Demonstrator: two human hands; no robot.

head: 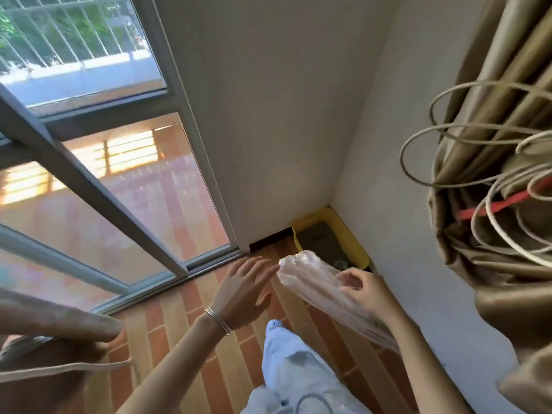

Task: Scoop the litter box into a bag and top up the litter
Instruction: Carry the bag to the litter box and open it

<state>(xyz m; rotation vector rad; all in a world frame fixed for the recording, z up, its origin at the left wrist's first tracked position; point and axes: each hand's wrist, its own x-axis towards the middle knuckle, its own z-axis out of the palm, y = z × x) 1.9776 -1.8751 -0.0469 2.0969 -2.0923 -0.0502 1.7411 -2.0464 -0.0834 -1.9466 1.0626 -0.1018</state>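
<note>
Two bare hands meet low in the frame's centre. The right hand (366,295) pinches a crumpled clear plastic bag (313,286). The left hand (243,289), fingers straight and spread, holds nothing, its fingertips just beside the bag's end. Beyond them, right of centre, the yellow litter box (348,239) sits in the wall corner, grey litter (321,242) inside.

Striped wood floor (176,330), yellow litter box (358,252) in corner

Yellow litter box (355,245) holding grey litter (321,240), clear bag (316,286), floor (179,312) striped orange and tan, curtain (507,162) olive-tan.
</note>
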